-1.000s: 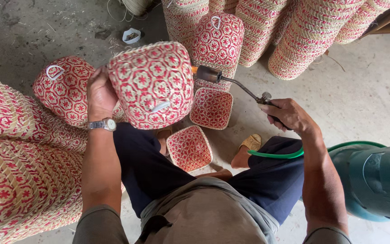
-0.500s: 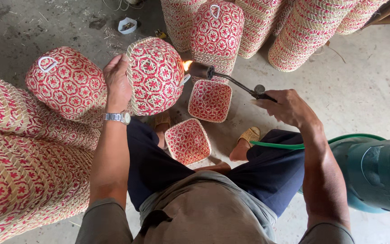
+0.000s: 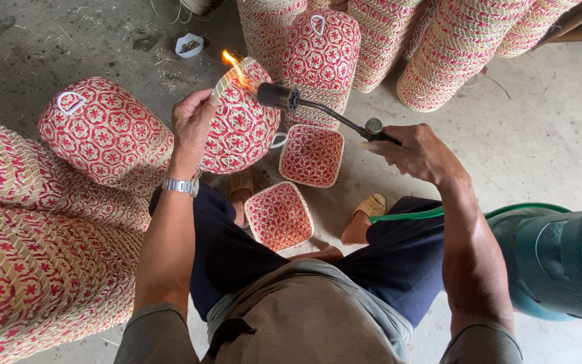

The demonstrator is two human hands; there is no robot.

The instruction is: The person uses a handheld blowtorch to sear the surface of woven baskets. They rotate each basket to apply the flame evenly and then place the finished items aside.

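Observation:
My left hand (image 3: 193, 125) grips a red and cream woven basket (image 3: 240, 125) by its rim and holds it up, tilted on its side. A wristwatch (image 3: 180, 185) is on that wrist. My right hand (image 3: 419, 154) holds a gas torch (image 3: 318, 111) by its handle. The torch's dark nozzle points at the basket's top edge, where a small orange flame (image 3: 234, 66) burns. A green hose (image 3: 409, 216) runs from the torch side toward a teal gas cylinder (image 3: 550, 266) lying at my right.
Two square woven lids (image 3: 311, 155) (image 3: 279, 216) lie on the concrete floor between my sandalled feet. Stacks of woven baskets (image 3: 28, 229) fill the left side, and more stand along the back (image 3: 466, 47). A small white dish (image 3: 188, 45) sits on the floor.
My left hand has turned the basket, so its rim now faces the torch. The torch nozzle has moved up to the rim and the flame shows there.

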